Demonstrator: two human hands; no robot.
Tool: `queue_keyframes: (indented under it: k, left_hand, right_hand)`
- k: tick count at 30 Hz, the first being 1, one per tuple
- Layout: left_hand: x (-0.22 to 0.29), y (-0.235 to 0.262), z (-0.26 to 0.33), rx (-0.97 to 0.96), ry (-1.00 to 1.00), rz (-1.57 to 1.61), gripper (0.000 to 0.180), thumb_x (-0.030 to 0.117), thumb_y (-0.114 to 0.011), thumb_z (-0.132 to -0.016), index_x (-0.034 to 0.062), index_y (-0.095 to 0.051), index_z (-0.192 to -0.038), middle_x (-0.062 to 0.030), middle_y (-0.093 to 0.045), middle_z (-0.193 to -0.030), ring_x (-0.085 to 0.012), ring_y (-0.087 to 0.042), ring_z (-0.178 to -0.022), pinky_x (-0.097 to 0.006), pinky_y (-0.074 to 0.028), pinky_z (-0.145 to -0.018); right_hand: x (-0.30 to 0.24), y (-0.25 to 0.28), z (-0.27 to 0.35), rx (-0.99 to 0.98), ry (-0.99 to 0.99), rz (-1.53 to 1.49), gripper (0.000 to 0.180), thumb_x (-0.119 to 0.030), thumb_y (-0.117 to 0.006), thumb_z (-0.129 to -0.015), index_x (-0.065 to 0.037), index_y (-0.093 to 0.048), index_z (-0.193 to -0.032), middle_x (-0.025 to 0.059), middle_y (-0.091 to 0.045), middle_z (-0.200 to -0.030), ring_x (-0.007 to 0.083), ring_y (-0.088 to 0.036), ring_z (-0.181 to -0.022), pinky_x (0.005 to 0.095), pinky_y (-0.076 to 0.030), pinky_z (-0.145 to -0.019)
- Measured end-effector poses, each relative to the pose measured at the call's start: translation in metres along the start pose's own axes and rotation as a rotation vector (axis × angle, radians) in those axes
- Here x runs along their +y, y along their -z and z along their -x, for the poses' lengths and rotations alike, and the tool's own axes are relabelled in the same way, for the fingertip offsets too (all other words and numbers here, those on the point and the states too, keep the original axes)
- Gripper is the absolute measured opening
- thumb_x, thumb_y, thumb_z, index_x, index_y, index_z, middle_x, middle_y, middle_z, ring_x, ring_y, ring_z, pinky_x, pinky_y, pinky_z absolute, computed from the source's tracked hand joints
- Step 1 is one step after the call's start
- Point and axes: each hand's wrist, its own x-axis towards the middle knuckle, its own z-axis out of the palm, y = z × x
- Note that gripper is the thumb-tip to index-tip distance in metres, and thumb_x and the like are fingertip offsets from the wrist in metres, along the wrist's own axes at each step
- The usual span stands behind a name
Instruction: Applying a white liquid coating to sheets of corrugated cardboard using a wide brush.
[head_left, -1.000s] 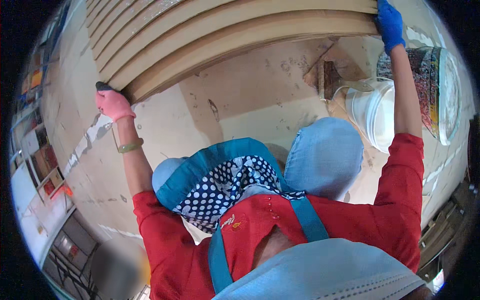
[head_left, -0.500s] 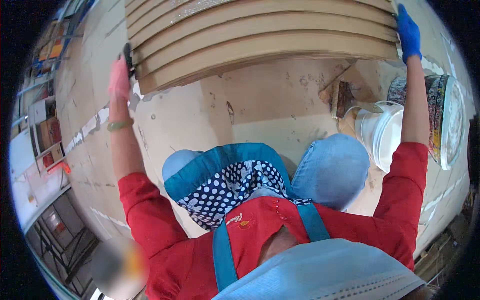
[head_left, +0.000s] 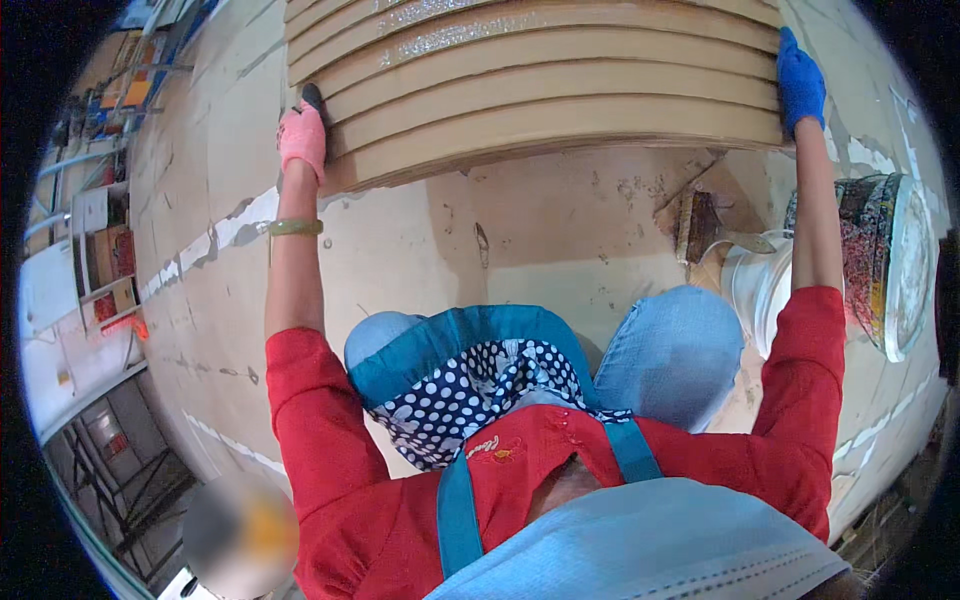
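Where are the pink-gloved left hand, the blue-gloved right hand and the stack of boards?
left hand [head_left: 302,140], head view, back of glove.
right hand [head_left: 801,85], head view, back of glove.
stack of boards [head_left: 550,95], head view, board edge.

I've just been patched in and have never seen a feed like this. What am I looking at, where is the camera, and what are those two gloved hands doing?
No machine here: this is a person working with their own hands. The single picture comes from a wide fisheye camera worn on the head, looking down, so straight edges bend near the rim. At the bottom you see a red top, a blue apron and the knees in jeans. The left hand, in a pink glove, grips the left end of a stack of long tan boards; the right hand, in a blue glove, grips the right end. Below the boards lies a pale, stained floor. Near the right arm sit a brush, a white bucket and a paint-spattered can.
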Motion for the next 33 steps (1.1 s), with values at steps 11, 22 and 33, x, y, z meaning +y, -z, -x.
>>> queue_keyframes:
  k: [11, 22, 33]
  left_hand:
    - [0.027, 0.032, -0.069, -0.328, 0.326, 1.305, 0.019, 0.031, -0.060, -0.085, 0.0126, -0.062, -0.088, -0.0063, -0.058, -0.072, -0.0227, -0.055, -0.064, -0.037, -0.047, -0.062]
    - [0.057, -0.027, -0.053, 0.229, 0.092, 0.781, 0.022, 0.017, -0.058, -0.082, -0.0027, -0.066, -0.085, -0.0063, -0.062, -0.073, -0.0167, -0.051, -0.063, -0.034, -0.040, -0.056]
    - [0.043, 0.021, -0.041, 0.099, -0.035, 0.013, 0.038, 0.031, -0.051, -0.086, -0.0018, -0.068, -0.095, -0.0147, -0.066, -0.082, -0.0256, -0.062, -0.079, -0.038, -0.048, -0.074]
  right_hand:
    - [-0.068, 0.058, -0.048, -0.125, -0.227, -0.922, 0.046, -0.032, -0.032, -0.098, -0.001, -0.054, -0.123, 0.0223, -0.056, -0.123, 0.0351, -0.051, -0.116, 0.0391, -0.037, -0.101]
    - [-0.075, 0.097, -0.044, -0.106, -0.481, -0.550, 0.045, -0.038, -0.041, -0.093, -0.002, -0.059, -0.114, 0.0241, -0.059, -0.115, 0.0398, -0.054, -0.111, 0.0436, -0.041, -0.095]
    - [-0.091, 0.122, -0.058, -0.446, -0.576, -0.745, 0.041, -0.037, -0.045, -0.090, -0.005, -0.065, -0.106, 0.0216, -0.062, -0.111, 0.0363, -0.059, -0.105, 0.0419, -0.044, -0.093]
